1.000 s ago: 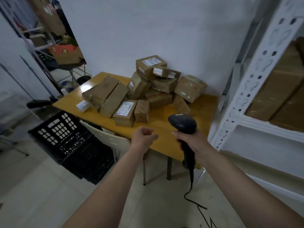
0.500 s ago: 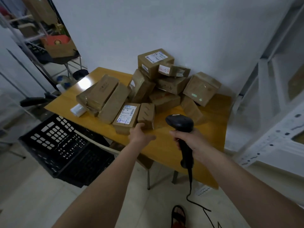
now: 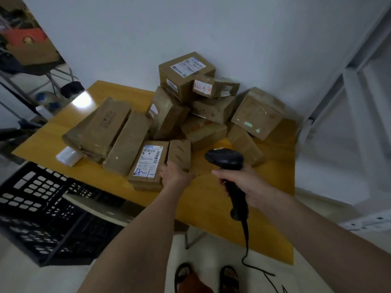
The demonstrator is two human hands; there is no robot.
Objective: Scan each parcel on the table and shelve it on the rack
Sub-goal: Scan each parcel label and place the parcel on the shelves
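Left hand (image 3: 176,176) hides its fingers behind the small parcel (image 3: 179,154).

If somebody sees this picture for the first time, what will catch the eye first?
First, the heap of brown parcels at the back of the yellow table. Then the black scanner gripped by the right hand, while the left hand touches a small parcel at the front.

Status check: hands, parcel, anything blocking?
Left hand grasping small parcel at table front. Right hand gripping scanner. Labelled parcel directly alongside, pile behind.
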